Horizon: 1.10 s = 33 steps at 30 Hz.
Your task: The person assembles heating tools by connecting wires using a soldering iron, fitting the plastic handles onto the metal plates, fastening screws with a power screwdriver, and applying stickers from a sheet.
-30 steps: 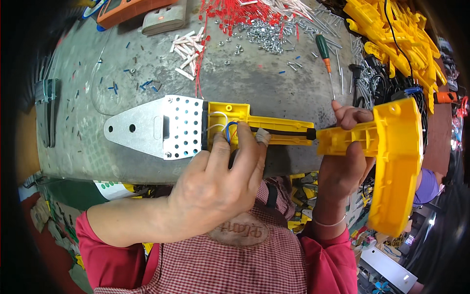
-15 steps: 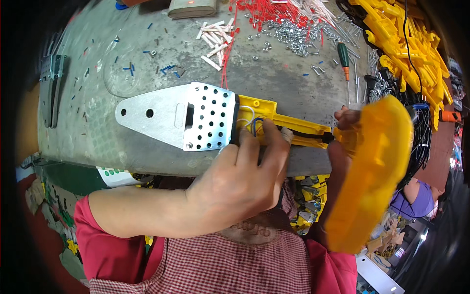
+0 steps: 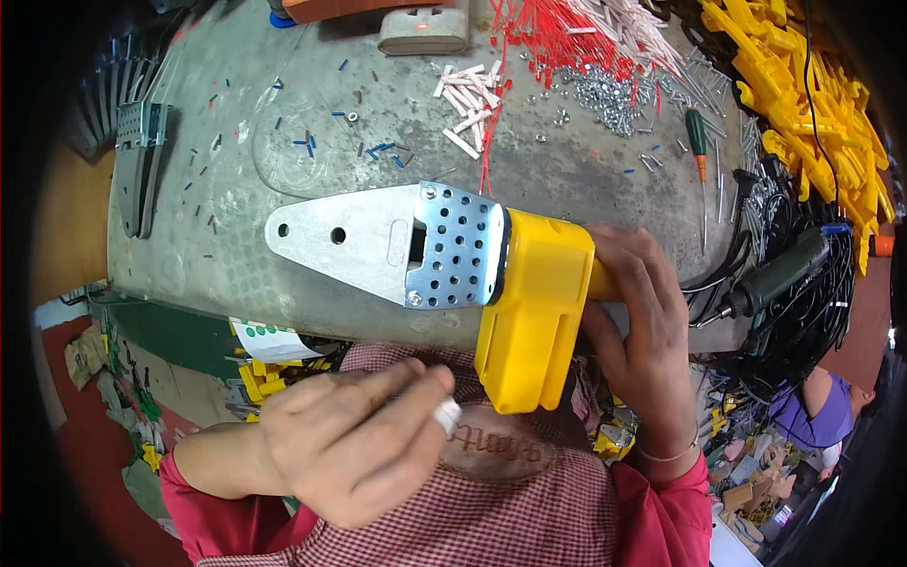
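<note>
A tool with a tapered metal plate (image 3: 351, 244) and a perforated metal guard (image 3: 455, 248) lies across the bench's near edge. Its yellow plastic housing (image 3: 539, 298) hangs past that edge on the right. My right hand (image 3: 644, 326) wraps round the yellow handle, which is mostly hidden behind the fingers. My left hand (image 3: 359, 439) is in front of the apron, below the plate and apart from the tool. Its fingers are curled in, one fingertip has a white wrap (image 3: 448, 414), and nothing shows in them. The wires inside the housing are covered.
An electric screwdriver (image 3: 777, 274) lies at the right beside black cables (image 3: 812, 321). Beyond are a green-handled screwdriver (image 3: 698, 142), small metal hardware (image 3: 605, 99), white sleeves (image 3: 470, 104), red wires (image 3: 576, 42) and yellow plastic parts (image 3: 803, 104). More metal plates (image 3: 142, 170) stand at the left.
The raised yellow shell has come down over the wired half. My left hand has left the wires and moved down and left; my right hand now grips the handle. The whole view has shifted.
</note>
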Tool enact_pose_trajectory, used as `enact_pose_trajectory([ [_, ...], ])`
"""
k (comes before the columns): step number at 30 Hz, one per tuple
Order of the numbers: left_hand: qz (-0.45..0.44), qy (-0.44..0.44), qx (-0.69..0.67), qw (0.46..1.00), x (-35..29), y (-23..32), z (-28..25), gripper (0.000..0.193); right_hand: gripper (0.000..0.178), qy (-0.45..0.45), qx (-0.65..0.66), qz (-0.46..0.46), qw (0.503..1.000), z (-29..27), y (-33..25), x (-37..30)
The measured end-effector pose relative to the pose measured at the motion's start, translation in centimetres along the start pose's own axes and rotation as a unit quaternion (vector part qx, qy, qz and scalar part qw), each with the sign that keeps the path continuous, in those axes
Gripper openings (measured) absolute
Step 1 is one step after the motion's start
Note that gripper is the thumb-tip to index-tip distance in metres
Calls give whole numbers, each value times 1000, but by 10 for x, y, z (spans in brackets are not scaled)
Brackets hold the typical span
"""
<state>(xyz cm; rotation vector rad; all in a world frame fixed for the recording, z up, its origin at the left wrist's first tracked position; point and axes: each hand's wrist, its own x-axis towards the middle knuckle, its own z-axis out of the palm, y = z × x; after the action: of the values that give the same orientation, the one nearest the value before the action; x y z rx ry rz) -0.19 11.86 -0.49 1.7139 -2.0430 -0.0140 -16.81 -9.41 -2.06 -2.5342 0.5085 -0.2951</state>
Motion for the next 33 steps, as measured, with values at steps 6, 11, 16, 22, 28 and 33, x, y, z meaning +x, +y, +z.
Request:
enact_pose_trajectory([
  [6, 7, -43, 33, 999, 57, 2, 35, 23, 43, 17, -29, -38, 999, -1, 5, 0],
  [11, 25, 20, 57, 998, 43, -6, 60, 26, 36, -38, 61, -12, 997, -16, 8, 9],
  [16, 29, 11, 55, 998, 42, -6, 56, 29, 13, -33, -118, -144, 982, -9, 38, 28],
  [22, 23, -69, 30, 997, 62, -11, 37, 38, 20, 1, -29, 7, 1000, -5, 32, 21],
  [28, 22, -154, 28, 987, 65, -13, 34, 44, 11, 9, -85, -43, 995, -37, 53, 42],
  [33, 29, -139, 33, 989, 69, -13, 41, 44, 10, 76, -185, 15, 980, -56, 111, 72],
])
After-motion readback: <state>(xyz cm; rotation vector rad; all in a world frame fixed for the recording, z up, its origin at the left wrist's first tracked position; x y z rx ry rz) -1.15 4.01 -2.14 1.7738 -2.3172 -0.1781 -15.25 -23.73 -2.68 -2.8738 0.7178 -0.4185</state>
